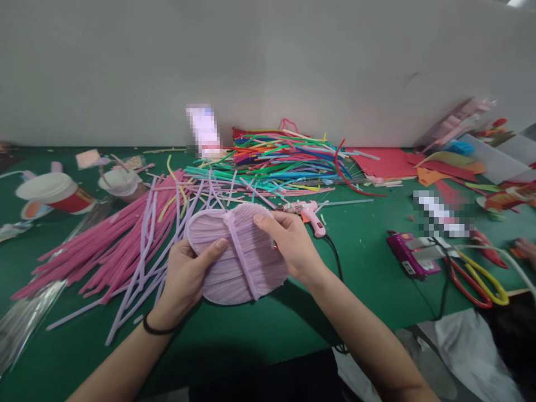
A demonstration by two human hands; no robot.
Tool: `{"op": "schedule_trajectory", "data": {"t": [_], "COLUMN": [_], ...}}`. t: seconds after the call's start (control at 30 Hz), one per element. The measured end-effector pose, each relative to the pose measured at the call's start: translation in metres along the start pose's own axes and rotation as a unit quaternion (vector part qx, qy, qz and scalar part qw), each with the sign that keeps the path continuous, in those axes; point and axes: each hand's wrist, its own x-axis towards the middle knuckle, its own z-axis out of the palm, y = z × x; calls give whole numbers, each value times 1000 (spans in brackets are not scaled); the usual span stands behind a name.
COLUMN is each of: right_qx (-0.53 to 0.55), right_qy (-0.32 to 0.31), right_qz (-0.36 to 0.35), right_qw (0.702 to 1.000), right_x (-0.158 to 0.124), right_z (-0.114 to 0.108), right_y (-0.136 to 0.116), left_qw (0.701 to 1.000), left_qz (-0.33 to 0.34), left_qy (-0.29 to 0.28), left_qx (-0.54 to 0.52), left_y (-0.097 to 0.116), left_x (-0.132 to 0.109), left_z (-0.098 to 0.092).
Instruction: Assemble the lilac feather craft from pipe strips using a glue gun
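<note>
Both hands hold up a heart-shaped piece (218, 273) covered in rows of lilac pipe cleaners, with one strip running down its middle. My left hand (188, 273) grips its left side, thumb on the front and the other fingers behind it. My right hand (293, 240) is closed on the upper right edge, thumb in front. Lilac pipe cleaners (144, 251) lie on the table just left of the piece. Behind my right hand rests a pink hot glue gun (312, 215) with a black cord.
Pink pipe cleaners (113, 240) spread to the left, near a paper cup (54, 192). A multicoloured heap of pipe cleaners (280, 159) lies by the wall. On the right are a purple power strip (408, 254), scissors (481, 279) and red sheets (385, 162). Another person's hand (525, 248) shows far right.
</note>
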Motion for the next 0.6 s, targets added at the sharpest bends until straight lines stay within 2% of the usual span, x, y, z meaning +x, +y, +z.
{"op": "schedule_trajectory", "data": {"t": [0.17,0.4,0.5,0.57,0.6], "right_qx": [-12,-22,-90,-170,-212], "right_qy": [-22,1,-63,-119,-101], "right_qz": [-1,-26,-24,-32,-48], "right_qw": [1000,999,994,978,971], "right_x": [3,6,5,4,4], "right_z": [-6,-5,-14,-30,-39], "right_y": [5,9,1,-8,-12], "left_qw": [1000,999,999,998,998], "left_qz": [-22,-23,-28,-39,-45], "left_qy": [-20,-30,-31,-22,-15], "left_qx": [-4,-3,-16,-34,-43], "left_y": [-2,-4,-3,-2,-2], "left_x": [3,4,5,8,9], "left_z": [-1,-2,-2,-3,-3]}}
